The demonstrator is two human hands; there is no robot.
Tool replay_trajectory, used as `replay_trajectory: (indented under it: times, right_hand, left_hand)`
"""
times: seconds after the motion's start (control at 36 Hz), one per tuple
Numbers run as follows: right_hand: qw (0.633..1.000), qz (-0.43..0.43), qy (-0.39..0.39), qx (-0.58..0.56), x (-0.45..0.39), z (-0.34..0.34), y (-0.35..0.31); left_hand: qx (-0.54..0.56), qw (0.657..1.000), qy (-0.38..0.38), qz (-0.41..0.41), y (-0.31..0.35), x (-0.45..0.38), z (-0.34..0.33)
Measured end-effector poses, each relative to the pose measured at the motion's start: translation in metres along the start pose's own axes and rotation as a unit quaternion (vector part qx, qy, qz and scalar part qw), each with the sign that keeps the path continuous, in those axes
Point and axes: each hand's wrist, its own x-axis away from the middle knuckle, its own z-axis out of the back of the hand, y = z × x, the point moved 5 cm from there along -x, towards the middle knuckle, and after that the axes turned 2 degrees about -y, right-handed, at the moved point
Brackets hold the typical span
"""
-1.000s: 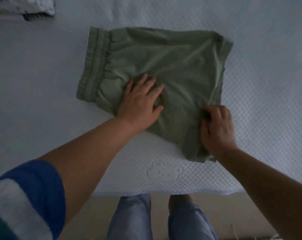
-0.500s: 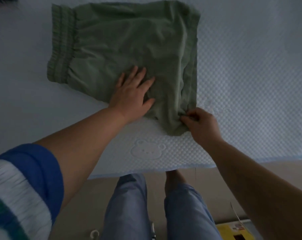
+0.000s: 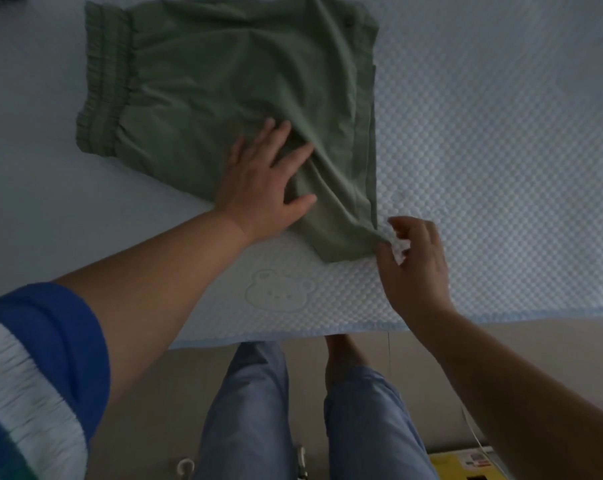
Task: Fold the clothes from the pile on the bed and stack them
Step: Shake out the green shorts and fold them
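Green shorts (image 3: 224,74) with a gathered elastic waistband on the left lie folded in half on the pale blue bed (image 3: 501,168). My left hand (image 3: 262,188) presses flat on the shorts' near edge, fingers spread and straight. My right hand (image 3: 414,261) pinches the near right hem corner of the shorts between thumb and fingertips, pulling it taut toward the bed's near edge. Creases run from that corner up across the fabric.
The bed's near edge (image 3: 293,336) runs across the middle, with an embossed bear mark (image 3: 277,294) close to it. Below stand my legs in blue jeans (image 3: 251,410) on a beige floor. A yellow box (image 3: 466,465) lies at the lower right.
My right hand has slid from on top of the hem to pinching its corner and drawing it outward. The left hand stays flat on the shorts. The view has shifted downward.
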Motion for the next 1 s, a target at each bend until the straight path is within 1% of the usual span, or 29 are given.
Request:
replay_trajectory:
  times: [0.06, 0.08, 0.11, 0.14, 0.19, 0.25, 0.28, 0.33, 0.39, 0.42, 0.47, 0.53, 0.58, 0.67, 0.72, 0.81, 0.83, 0.92, 1.0]
  right_hand:
    - [0.986, 0.157, -0.003, 0.06, 0.0, -0.003, -0.025]
    - [0.974, 0.212, -0.02, 0.08, 0.0, -0.008, -0.034]
    - [0.964, 0.241, -0.051, 0.101, -0.002, -0.015, -0.038]
    - [0.956, 0.246, -0.095, 0.131, -0.005, -0.023, -0.037]
    - [0.932, 0.222, -0.185, 0.221, -0.011, -0.038, -0.024]
    - [0.908, 0.217, -0.23, 0.277, -0.012, -0.045, -0.009]
    - [0.903, 0.221, -0.23, 0.288, -0.011, -0.045, -0.005]
    - [0.91, 0.226, -0.197, 0.287, -0.009, -0.039, -0.006]
    - [0.919, 0.235, -0.149, 0.279, -0.007, -0.032, -0.01]
    - [0.916, 0.252, -0.135, 0.281, -0.008, -0.031, -0.012]
    - [0.894, 0.303, -0.146, 0.296, -0.009, -0.033, -0.019]
    - [0.868, 0.348, -0.165, 0.314, -0.014, -0.037, -0.024]
    - [0.855, 0.358, -0.183, 0.329, -0.02, -0.041, -0.026]
    - [0.85, 0.348, -0.201, 0.34, -0.028, -0.043, -0.027]
    - [0.85, 0.346, -0.205, 0.34, -0.029, -0.044, -0.026]
    - [0.855, 0.34, -0.198, 0.337, -0.03, -0.046, -0.026]
    - [0.858, 0.339, -0.193, 0.333, -0.03, -0.046, -0.027]
    - [0.874, 0.335, -0.181, 0.303, -0.032, -0.043, -0.032]
    - [0.893, 0.335, -0.154, 0.258, -0.036, -0.034, -0.04]
  left_hand:
    - [-0.023, 0.999, -0.039, -0.026, 0.01, 0.004, -0.011]
    - [-0.043, 0.996, -0.069, -0.029, 0.012, 0.005, -0.018]
    - [-0.063, 0.993, -0.096, -0.024, 0.013, 0.006, -0.025]
    - [-0.077, 0.99, -0.116, -0.018, 0.013, 0.006, -0.031]
    - [-0.1, 0.985, -0.141, -0.007, 0.013, 0.003, -0.039]
    - [-0.121, 0.981, -0.154, -0.003, 0.014, -0.002, -0.043]
    - [-0.124, 0.98, -0.157, -0.002, 0.015, -0.004, -0.044]
    - [-0.098, 0.984, -0.15, -0.005, 0.017, -0.007, -0.038]
    - [-0.05, 0.992, -0.115, -0.018, 0.017, -0.006, -0.027]
    - [-0.037, 0.995, -0.091, -0.024, 0.016, -0.005, -0.021]
    - [-0.038, 0.996, -0.069, -0.03, 0.014, -0.001, -0.015]
    - [-0.068, 0.992, -0.096, -0.037, 0.013, 0.001, -0.017]
    - [-0.09, 0.988, -0.12, -0.035, 0.013, -0.004, -0.021]
    - [-0.074, 0.992, -0.099, -0.028, 0.018, -0.028, -0.018]
    - [-0.069, 0.993, -0.092, -0.033, 0.023, -0.044, -0.018]
    - [-0.091, 0.989, -0.101, -0.051, 0.027, -0.056, -0.021]
    - [-0.094, 0.99, -0.092, -0.052, 0.027, -0.056, -0.019]
    - [-0.071, 0.995, -0.032, -0.06, 0.026, -0.05, -0.005]
    - [-0.011, 0.996, 0.041, -0.077, 0.02, -0.039, 0.012]
